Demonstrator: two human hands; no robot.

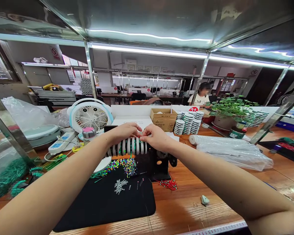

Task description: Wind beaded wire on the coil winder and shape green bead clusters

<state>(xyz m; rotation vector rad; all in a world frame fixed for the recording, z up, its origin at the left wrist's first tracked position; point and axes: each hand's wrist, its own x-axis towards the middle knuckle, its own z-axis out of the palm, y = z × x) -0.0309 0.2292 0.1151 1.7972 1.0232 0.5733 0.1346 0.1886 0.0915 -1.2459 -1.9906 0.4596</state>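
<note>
My left hand (127,131) and my right hand (154,136) meet above a row of white and black spools (127,147) on a dark stand (159,163). Thumbs and fingertips are pinched close together; whatever they hold is too small to make out. Green thread shows between the spools. Below, a black mat (107,202) bears multicoloured beads (129,165), a heap of small metal swivels (120,186) and a few pins (140,183). Red pieces with green tips (170,184) lie right of the mat.
A white-blue fan (90,116) and power strip (62,143) stand left. Behind are a cardboard box (163,118) and stacked spools (188,123). To the right lie a plastic-wrapped roll (230,151) and potted plant (222,120). A person (201,98) sits beyond. Metal posts frame the bench.
</note>
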